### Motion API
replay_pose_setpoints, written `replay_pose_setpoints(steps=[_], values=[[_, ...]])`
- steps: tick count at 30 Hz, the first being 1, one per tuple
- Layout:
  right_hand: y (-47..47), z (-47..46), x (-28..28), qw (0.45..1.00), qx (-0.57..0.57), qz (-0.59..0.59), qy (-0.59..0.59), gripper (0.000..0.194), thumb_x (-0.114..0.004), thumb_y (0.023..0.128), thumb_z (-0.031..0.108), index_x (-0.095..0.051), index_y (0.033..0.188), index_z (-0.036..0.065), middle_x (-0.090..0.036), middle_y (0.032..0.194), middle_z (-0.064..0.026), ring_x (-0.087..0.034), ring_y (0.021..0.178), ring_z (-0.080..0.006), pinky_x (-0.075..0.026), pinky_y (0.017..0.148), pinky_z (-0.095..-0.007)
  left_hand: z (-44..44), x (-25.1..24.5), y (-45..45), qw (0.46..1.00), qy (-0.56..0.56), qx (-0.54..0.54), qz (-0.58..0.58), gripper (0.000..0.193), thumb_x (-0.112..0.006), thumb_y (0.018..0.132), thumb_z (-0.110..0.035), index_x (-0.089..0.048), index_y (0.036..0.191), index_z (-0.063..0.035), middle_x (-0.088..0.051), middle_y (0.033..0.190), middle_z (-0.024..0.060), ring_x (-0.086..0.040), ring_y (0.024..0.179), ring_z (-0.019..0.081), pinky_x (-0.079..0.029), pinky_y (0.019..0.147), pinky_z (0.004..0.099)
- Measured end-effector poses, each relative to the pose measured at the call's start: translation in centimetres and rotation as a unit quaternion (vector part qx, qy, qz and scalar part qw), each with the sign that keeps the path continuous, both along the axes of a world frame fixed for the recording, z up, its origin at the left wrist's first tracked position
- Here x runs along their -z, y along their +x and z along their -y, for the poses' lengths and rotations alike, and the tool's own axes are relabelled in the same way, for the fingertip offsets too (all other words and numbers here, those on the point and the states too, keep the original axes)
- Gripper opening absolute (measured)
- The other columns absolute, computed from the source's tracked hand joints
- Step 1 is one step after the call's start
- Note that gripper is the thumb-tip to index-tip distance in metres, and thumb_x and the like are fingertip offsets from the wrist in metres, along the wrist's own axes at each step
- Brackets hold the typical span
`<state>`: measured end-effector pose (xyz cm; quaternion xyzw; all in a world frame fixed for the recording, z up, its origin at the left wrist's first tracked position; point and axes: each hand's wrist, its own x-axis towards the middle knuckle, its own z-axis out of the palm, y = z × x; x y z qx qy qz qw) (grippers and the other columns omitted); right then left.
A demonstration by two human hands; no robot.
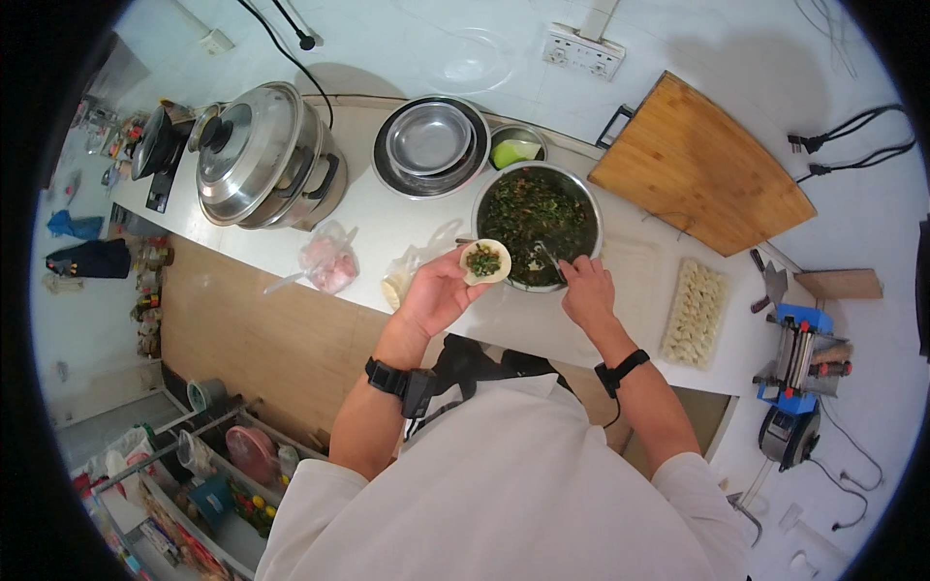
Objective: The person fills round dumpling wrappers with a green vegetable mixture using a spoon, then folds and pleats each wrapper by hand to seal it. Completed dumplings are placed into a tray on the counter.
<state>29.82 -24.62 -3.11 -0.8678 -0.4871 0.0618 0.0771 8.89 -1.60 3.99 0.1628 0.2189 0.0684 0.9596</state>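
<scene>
On the fingers of my left hand [443,290] rests a round dumpling wrapper [486,262] with a small heap of chopped green filling at its middle. My right hand [590,294] grips the handle of a metal utensil [548,260], whose tip is in the filling. That filling [534,218] of chopped greens lies in a stainless steel bowl [597,225] just in front of my hands. Left of my left hand, a plastic bag [394,285] holds pale round pieces that look like wrappers. A tray of rowed dumplings [694,312] lies to the right.
A large steel steamer pot [251,160], a bag of pink contents [330,261] and stacked metal bowls [429,138] stand left. Behind is a small bowl [541,138] with something green. A wooden board [705,167] leans at the wall; a blue-ended roller machine [798,356] stands far right.
</scene>
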Motion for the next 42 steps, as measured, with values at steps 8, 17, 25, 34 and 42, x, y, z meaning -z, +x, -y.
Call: replay_pose_setpoints(steps=[8,17,25,34,42], values=[[-4.9,-1.2,-8.2,0.925,-0.057,-0.120,0.357,0.034,-0.086,0.079,0.012,-0.078,0.112,0.015,-0.066,0.105,-0.0038,-0.063,0.094,-0.0279,-0.054,0.081,-0.0397,1.2,-1.8,1.6,0.998,0.002,0.053,0.016,0.062,-0.052,0.090,-0.002,-0.049,0.151,0.0041,-0.062,0.146,0.0165,-0.063,0.134,0.0294,-0.052,0.116,0.0412],[-5.2,-2.0,-10.4,0.923,-0.085,-0.059,0.370,0.027,-0.090,0.074,0.011,-0.079,0.098,0.016,-0.063,0.097,-0.0021,-0.061,0.086,-0.0247,-0.053,0.071,-0.0367,2.6,-2.6,2.7,0.993,0.034,0.108,0.035,0.061,-0.055,0.091,-0.006,-0.049,0.152,0.0032,-0.063,0.144,0.0138,-0.064,0.130,0.0235,-0.052,0.114,0.0366],[-4.1,-0.5,-10.4,0.921,-0.040,-0.112,0.372,0.029,-0.091,0.072,0.010,-0.079,0.098,0.016,-0.064,0.098,-0.0027,-0.062,0.088,-0.0254,-0.054,0.073,-0.0364,2.9,-2.3,3.1,0.988,0.037,0.143,0.040,0.062,-0.054,0.092,-0.008,-0.048,0.153,0.0034,-0.061,0.149,0.0143,-0.062,0.135,0.0242,-0.050,0.116,0.0383],[-4.5,-0.4,-10.9,0.916,-0.106,-0.083,0.378,0.024,-0.088,0.074,0.006,-0.079,0.094,0.015,-0.063,0.097,-0.0026,-0.063,0.088,-0.0261,-0.054,0.074,-0.0373,3.0,-3.0,3.2,0.985,0.047,0.162,0.032,0.062,-0.055,0.093,-0.008,-0.048,0.154,0.0024,-0.061,0.149,0.0139,-0.062,0.134,0.0230,-0.050,0.117,0.0380],[-4.8,-1.2,-10.3,0.892,0.007,-0.240,0.384,0.016,-0.084,0.083,0.007,-0.072,0.093,0.010,-0.060,0.102,-0.0056,-0.059,0.092,-0.0248,-0.050,0.077,-0.0347,4.5,-3.7,3.4,0.977,0.140,0.162,0.019,0.060,-0.065,0.093,0.004,-0.052,0.152,0.0013,-0.064,0.142,0.0085,-0.063,0.129,0.0167,-0.052,0.112,0.0325]])
